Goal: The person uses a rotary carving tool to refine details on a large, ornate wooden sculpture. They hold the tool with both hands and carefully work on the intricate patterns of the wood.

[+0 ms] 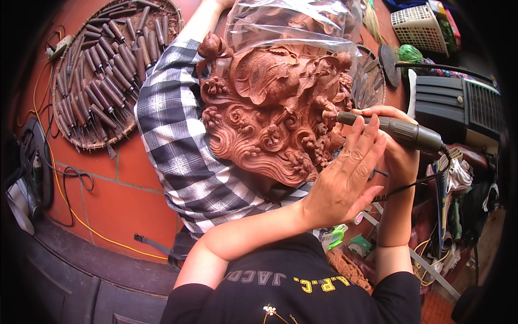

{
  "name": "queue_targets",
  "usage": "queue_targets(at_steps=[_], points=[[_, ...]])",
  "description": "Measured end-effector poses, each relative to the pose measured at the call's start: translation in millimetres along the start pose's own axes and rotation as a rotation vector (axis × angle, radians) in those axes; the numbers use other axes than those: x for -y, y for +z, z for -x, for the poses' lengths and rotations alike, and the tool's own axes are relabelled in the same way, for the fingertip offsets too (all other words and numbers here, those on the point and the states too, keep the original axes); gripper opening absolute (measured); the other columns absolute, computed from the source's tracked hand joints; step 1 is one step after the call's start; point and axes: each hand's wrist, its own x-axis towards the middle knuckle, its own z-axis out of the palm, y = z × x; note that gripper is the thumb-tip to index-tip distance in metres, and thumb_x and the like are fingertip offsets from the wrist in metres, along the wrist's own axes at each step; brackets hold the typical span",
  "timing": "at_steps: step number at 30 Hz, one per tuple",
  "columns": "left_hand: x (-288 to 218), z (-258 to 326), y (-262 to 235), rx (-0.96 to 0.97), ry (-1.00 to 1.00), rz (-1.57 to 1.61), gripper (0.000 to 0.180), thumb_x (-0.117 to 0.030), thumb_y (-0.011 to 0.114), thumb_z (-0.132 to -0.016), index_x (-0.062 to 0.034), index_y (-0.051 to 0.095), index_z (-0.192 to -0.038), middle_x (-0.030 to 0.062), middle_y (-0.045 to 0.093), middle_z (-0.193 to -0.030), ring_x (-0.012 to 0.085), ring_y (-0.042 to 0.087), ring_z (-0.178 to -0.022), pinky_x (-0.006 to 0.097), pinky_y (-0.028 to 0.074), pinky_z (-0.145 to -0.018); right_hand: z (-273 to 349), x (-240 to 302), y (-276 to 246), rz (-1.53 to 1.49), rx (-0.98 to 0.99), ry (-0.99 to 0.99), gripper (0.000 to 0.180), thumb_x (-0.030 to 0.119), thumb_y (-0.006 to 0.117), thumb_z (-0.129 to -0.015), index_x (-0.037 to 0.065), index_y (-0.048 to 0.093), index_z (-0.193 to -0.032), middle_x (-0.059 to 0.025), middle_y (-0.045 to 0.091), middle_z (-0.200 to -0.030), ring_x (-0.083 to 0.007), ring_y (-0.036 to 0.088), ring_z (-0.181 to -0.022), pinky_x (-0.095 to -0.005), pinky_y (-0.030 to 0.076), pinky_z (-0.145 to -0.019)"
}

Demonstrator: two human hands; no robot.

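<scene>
A large reddish-brown wood carving (270, 129) with leaves, swirls and small figures fills the middle. My right hand (402, 148) is closed round a dark rotary tool handpiece (407, 132). The tool's narrow front end points left at a small carved figure (327, 110) on the carving's right side; I cannot tell whether its tip touches the wood. Across my body reaches my left hand (348, 175), fingers stretched out and holding nothing. It is just below the tool, beside the carving's lower right edge; whether it rests against the tool is unclear.
A plaid sleeve (172, 108) of another person runs along the carving's left side. Clear plastic sheeting (286, 27) covers its far part. A round woven tray (135, 121) of wooden-handled chisels lies left. Yellow cord (67, 202) crosses the floor. A grey slatted appliance (453, 102) stands right.
</scene>
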Motion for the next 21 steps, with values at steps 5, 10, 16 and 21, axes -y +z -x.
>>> queue_targets(at_steps=[5,10,16,21], points=[[1,0,3,-0.038,0.012,0.017,0.085,-0.007,0.071,-0.083,0.0044,0.026,-0.154,0.0340,0.019,-0.159,0.0522,0.015,-0.149,0.053,0.022,-0.120,-6,10,-5,0.159,0.056,0.025,0.028,0.008,0.077,-0.082,-0.006,0.070,-0.105,-0.0096,0.074,-0.097,-0.0113,0.068,-0.089,-0.0265,0.055,-0.084],[9,-11,-2,-0.117,0.060,0.000,0.089,-0.007,0.073,-0.082,0.0053,0.023,-0.155,0.0344,0.016,-0.160,0.0519,0.013,-0.149,0.053,0.021,-0.120,-36,33,0,0.349,0.239,-0.047,0.028,0.009,0.078,-0.081,-0.004,0.071,-0.105,-0.0073,0.074,-0.095,-0.0090,0.068,-0.085,-0.0242,0.054,-0.080],[12,-22,-3,-0.128,-0.001,0.018,0.094,-0.007,0.073,-0.081,0.0059,0.018,-0.156,0.0345,0.010,-0.161,0.0520,0.010,-0.150,0.053,0.019,-0.120,-68,24,-16,0.288,0.281,0.179,0.029,0.004,0.075,-0.083,-0.002,0.068,-0.111,-0.0031,0.071,-0.095,-0.0063,0.063,-0.082,-0.0207,0.051,-0.072],[14,-28,-10,-0.143,-0.003,0.005,0.095,-0.010,0.073,-0.082,0.0074,0.017,-0.156,0.0343,0.010,-0.161,0.0524,0.011,-0.149,0.052,0.019,-0.121,-71,27,-3,0.217,0.268,0.161,0.029,0.006,0.076,-0.084,-0.004,0.067,-0.110,-0.0048,0.072,-0.097,-0.0074,0.065,-0.086,-0.0217,0.053,-0.075]])
